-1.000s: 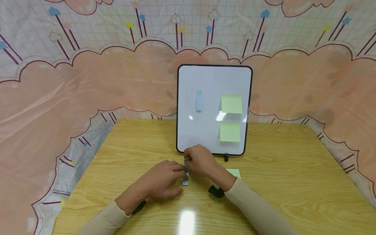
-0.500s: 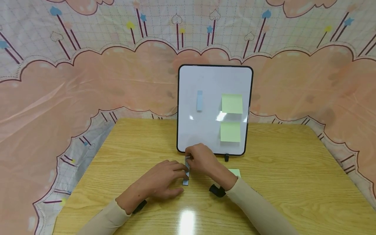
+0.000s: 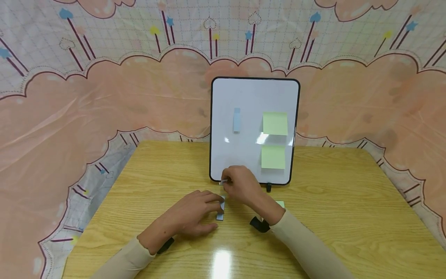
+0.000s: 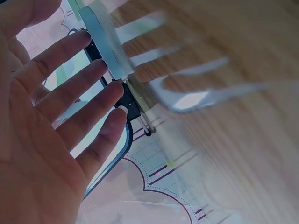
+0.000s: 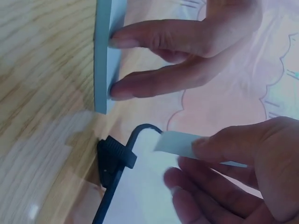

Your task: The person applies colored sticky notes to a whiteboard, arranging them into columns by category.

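Note:
A narrow pad of light-blue sticky notes [image 3: 220,217] lies on the table before the whiteboard. My left hand [image 3: 193,213] rests its fingertips on the pad, fingers spread and fairly straight; in the right wrist view its fingers [image 5: 163,84] touch the pad's face [image 5: 105,60]. Between thumb and fingers, my right hand [image 3: 240,186] pinches a thin light-blue sticky note [image 5: 176,143] just beyond the pad's far end. The right wrist view shows this note apart from the pad. In the left wrist view the pad [image 4: 103,42] runs along my left fingertips.
The whiteboard [image 3: 251,93] stands at the back, with a blue strip note [image 3: 237,120] and two green square notes, an upper one [image 3: 275,123] and a lower one [image 3: 273,157]. A black foot [image 3: 268,187] supports it. Green paper [image 3: 280,203] lies partly under my right forearm.
My right hand has risen slightly and moved away from the pad, drawing the blue sticky note off with it. The left hand has stayed on the pad.

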Motion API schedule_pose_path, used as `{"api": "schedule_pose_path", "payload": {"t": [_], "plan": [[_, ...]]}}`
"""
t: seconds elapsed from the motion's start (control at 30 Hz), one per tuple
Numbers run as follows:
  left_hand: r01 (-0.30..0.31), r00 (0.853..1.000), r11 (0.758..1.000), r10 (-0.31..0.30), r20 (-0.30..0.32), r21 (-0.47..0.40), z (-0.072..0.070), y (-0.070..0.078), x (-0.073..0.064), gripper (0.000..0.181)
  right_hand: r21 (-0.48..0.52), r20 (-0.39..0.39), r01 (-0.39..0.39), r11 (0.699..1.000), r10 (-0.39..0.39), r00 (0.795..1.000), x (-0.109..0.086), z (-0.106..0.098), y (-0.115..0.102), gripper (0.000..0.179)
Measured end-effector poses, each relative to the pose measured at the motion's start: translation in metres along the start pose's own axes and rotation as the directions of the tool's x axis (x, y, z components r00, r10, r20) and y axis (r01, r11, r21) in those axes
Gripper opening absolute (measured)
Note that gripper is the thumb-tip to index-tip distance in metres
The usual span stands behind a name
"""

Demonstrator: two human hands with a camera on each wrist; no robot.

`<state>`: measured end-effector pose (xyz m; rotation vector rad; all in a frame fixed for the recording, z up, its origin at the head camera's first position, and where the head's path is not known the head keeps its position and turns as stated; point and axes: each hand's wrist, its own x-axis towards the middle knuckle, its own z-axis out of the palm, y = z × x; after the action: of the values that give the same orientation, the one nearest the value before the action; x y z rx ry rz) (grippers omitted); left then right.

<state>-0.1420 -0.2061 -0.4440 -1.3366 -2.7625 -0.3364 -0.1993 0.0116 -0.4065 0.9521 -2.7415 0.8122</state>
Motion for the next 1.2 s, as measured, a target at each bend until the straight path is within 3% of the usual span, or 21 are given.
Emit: {"api": "schedule_pose_path", "payload": {"t": [0.3, 0.63, 0.8, 1.03, 1.2], "plan": [[0.021, 0.999, 1.000, -0.021, 0.028, -0.019, 0.001, 0.000, 0.000, 0.024, -0.035, -0.187, 0.069, 0.997, -0.074, 0.979, -0.003, -0.001, 0.002, 0.010], [0.039, 0.999, 0.999, -0.038, 0.033, -0.017, 0.002, 0.000, 0.000, 0.026, -0.121, -0.380, 0.154, 0.981, -0.189, 0.905, -0.001, -0.001, 0.008, 0.019], [0.044, 0.998, 0.999, -0.043, 0.044, -0.021, 0.002, 0.000, 0.000, 0.027, -0.164, -0.421, 0.186, 0.969, -0.239, 0.875, 0.000, -0.003, 0.009, 0.024], [0.038, 0.998, 0.999, -0.037, 0.040, -0.023, 0.001, -0.001, 0.001, 0.025, -0.268, -0.486, 0.202, 0.942, -0.313, 0.816, 0.004, -0.003, 0.012, 0.022], [0.034, 0.999, 0.999, -0.033, 0.038, -0.022, 0.000, -0.001, 0.001, 0.025, -0.299, -0.519, 0.174, 0.938, -0.313, 0.796, 0.007, -0.003, 0.013, 0.020]]}}
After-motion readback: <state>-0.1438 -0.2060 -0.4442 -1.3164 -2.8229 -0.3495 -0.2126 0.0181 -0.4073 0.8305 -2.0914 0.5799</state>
